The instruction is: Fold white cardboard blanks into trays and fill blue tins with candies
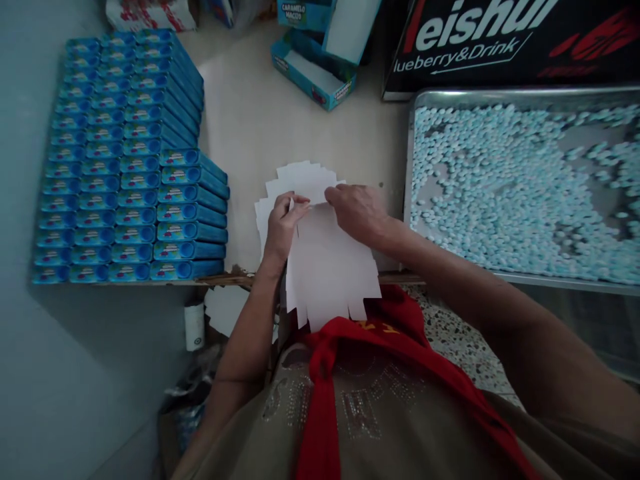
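Note:
A stack of flat white die-cut cardboard blanks [327,263] lies fanned in front of me, hanging over the table's near edge. My left hand [284,221] pinches the upper left edge of the top blank, fingers closed on it. My right hand [356,210] presses and grips the same blank's upper edge, just to the right. The two hands nearly touch.
Rows of stacked blue candy boxes [130,160] fill the left of the table [280,120]. A metal tray [411,167] of pale blue candies [510,193] sits on the right. Open blue cartons [313,73] and a black box [510,40] stand at the back.

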A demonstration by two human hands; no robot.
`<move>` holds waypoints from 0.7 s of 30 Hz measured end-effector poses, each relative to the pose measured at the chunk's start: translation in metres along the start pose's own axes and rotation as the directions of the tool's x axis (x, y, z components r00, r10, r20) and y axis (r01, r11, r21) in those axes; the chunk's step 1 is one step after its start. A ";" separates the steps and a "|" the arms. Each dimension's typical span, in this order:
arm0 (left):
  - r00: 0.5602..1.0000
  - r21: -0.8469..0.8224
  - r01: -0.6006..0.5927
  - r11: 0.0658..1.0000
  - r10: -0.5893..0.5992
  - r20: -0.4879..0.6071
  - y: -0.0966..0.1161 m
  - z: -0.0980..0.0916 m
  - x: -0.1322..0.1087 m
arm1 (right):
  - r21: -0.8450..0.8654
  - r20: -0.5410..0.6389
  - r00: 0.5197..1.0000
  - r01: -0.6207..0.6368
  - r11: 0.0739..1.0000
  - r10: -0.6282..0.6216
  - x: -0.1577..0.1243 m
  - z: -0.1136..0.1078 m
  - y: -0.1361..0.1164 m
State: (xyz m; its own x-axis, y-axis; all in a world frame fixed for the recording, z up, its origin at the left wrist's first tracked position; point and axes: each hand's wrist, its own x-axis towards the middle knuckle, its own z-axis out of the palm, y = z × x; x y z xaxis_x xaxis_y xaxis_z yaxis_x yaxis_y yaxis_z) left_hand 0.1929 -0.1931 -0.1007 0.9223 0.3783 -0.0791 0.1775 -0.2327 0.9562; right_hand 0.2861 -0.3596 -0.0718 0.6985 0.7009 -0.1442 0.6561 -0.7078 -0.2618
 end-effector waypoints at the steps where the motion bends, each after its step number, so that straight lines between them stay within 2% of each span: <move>1: 0.998 -0.020 -0.034 0.999 0.033 -0.048 -0.002 0.003 0.002 | -0.020 -0.017 1.000 0.023 1.000 -0.024 0.004 0.000 -0.005; 3: 0.980 -0.066 -0.113 0.991 0.100 -0.174 -0.005 0.010 0.006 | -0.018 -0.067 0.998 0.020 1.000 -0.021 0.009 0.000 -0.013; 6: 0.936 -0.094 -0.171 0.981 0.132 -0.326 -0.006 0.016 0.008 | 0.092 -0.142 0.987 -0.067 0.994 0.079 0.007 0.004 -0.020; 9: 0.935 -0.021 -0.117 0.993 0.103 -0.340 -0.002 0.020 0.007 | 0.263 -0.200 0.964 -0.118 0.958 0.174 -0.003 0.013 -0.016; 13: 0.941 0.042 -0.017 0.999 0.030 -0.338 0.000 0.017 0.008 | 0.449 -0.224 0.951 -0.094 0.889 0.214 -0.015 0.022 -0.001; 16: 0.972 0.129 0.022 0.991 0.009 -0.237 0.001 0.005 0.012 | 0.539 -0.167 0.969 -0.063 0.840 0.180 -0.015 0.015 0.011; 18: 0.996 0.236 0.013 0.972 0.007 -0.086 0.004 -0.007 0.018 | 0.563 -0.090 0.989 -0.046 0.825 0.116 -0.009 0.003 0.017; 21: 0.991 0.398 -0.080 0.914 0.031 0.128 0.011 -0.022 0.031 | 0.504 0.026 1.000 -0.019 0.864 0.006 0.011 -0.017 0.023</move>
State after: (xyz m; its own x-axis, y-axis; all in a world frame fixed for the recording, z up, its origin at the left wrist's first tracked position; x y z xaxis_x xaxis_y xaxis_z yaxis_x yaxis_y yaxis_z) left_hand 0.2160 -0.1641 -0.0865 0.9636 0.2533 -0.0852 0.2255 -0.5996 0.7679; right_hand 0.3137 -0.3698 -0.0629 0.6949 0.6985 -0.1711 0.4098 -0.5801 -0.7039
